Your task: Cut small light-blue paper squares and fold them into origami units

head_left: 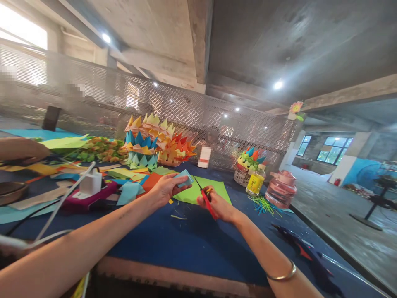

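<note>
My left hand point(165, 191) is closed on a small light blue paper piece point(184, 179), held above the table. Just to its right, my right hand point(217, 203) grips scissors point(209, 204) with red handles, their dark blades pointing up and left towards the blue paper. Whether the blades touch the paper is too small to tell. Beneath both hands lies a green paper sheet point(221, 189) on the dark blue table point(173, 244). A thin pale paper strip point(178, 217) rests in front of the sheet.
Folded-paper crowns point(141, 145) stand behind. Cut papers point(130, 192), a magenta power strip point(93, 196) and a bowl point(12, 192) lie left, near another person's hand point(26, 150). Rightward are a yellow-labelled bottle point(255, 182), a pink jug point(281, 189) and a glue gun point(305, 252).
</note>
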The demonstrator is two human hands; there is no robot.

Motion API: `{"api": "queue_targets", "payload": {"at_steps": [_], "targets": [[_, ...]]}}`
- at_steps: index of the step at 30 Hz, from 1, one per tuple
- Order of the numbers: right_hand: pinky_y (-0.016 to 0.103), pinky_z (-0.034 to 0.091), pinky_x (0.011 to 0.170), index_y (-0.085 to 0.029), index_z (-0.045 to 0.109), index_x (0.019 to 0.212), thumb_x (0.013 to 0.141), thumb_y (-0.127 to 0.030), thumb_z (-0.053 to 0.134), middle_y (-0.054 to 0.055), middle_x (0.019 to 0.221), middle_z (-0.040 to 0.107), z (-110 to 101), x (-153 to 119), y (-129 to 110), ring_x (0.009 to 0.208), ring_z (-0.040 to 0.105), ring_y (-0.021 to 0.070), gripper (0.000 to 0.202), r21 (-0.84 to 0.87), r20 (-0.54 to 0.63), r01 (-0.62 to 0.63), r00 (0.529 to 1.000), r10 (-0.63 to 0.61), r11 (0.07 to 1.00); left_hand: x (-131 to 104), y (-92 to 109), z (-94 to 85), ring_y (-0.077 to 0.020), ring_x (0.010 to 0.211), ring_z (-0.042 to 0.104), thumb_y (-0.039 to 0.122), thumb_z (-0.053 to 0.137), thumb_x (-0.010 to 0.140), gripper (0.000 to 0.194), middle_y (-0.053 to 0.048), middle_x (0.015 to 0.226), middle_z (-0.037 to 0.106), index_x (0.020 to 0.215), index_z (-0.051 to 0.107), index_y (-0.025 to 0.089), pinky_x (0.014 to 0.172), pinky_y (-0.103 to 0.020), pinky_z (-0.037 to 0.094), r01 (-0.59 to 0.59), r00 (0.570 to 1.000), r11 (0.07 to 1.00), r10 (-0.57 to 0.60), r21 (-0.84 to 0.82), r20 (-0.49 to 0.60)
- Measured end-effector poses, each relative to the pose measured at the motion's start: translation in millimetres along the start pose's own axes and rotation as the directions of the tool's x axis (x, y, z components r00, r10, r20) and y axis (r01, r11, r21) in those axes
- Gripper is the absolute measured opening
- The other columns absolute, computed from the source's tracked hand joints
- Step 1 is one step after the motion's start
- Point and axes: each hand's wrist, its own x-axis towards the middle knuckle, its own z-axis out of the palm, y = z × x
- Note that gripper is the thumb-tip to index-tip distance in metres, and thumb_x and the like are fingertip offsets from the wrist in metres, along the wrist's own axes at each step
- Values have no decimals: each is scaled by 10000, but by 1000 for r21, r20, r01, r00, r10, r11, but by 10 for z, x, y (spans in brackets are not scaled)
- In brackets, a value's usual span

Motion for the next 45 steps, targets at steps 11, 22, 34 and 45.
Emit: {"api": "queue_targets", "payload": {"at_steps": [11, 22, 34, 45], "targets": [[207, 340, 496, -192, 524, 884, 733, -426, 573, -42, 626, 473, 51, -83, -157, 547, 420, 102, 282, -17, 50, -51, 997, 52, 999, 0, -13, -6, -192, 666, 681, 46, 664, 643, 128, -91, 761, 697, 757, 614, 75, 591, -201, 570, 2, 1000, 999, -3, 39, 15], [218, 371, 573, -180, 547, 872, 768, -501, 508, -6, 741, 550, 72, -72, -124, 624, 476, 116, 339, -18, 85, -18, 996, 19, 1000, -38, 1, 14, -199, 653, 680, 60, 706, 596, 191, -99, 765, 696, 761, 610, 69, 606, -216, 570, -4, 1000, 998, 3, 61, 11], [212, 345, 544, -157, 534, 814, 778, -523, 483, -2, 705, 499, 59, -62, -125, 592, 432, 106, 372, 13, 103, -22, 994, 21, 1000, -36, -11, 9, -192, 645, 679, 44, 684, 623, 165, -105, 759, 700, 772, 616, 59, 592, -203, 569, 22, 1000, 998, -23, 65, 18], [204, 318, 511, -162, 521, 780, 735, -494, 550, -32, 645, 450, 92, -53, -117, 546, 385, 89, 336, 117, 90, -59, 995, 49, 991, -17, -23, 8, -197, 641, 680, 46, 694, 606, 148, -94, 741, 700, 731, 621, 70, 563, -188, 567, 25, 999, 998, -27, 62, 19]]}}
